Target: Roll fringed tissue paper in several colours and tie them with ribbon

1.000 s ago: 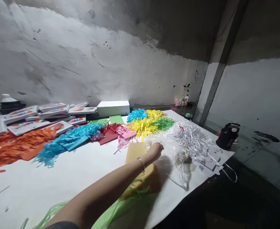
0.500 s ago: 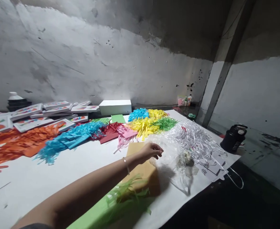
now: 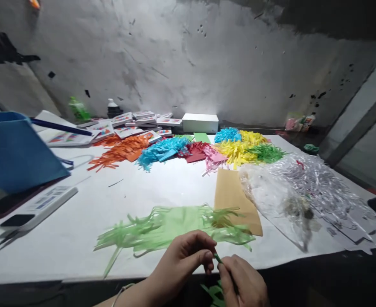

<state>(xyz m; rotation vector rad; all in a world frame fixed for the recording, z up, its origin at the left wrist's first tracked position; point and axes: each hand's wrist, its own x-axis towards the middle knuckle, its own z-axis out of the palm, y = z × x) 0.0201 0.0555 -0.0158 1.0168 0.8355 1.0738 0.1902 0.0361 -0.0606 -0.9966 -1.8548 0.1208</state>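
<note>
Both hands, left (image 3: 183, 260) and right (image 3: 242, 281), pinch one green strip (image 3: 217, 257) at the table (image 3: 79, 238) edge. Fringed green paper (image 3: 171, 226) lies beside it; most looks unrolled.

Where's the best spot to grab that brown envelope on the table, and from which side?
Take the brown envelope by its far narrow end, coming from above: it lies flat, and that end is bare, while green paper strips cover its near end and a clear plastic bag crowds its right.
</note>
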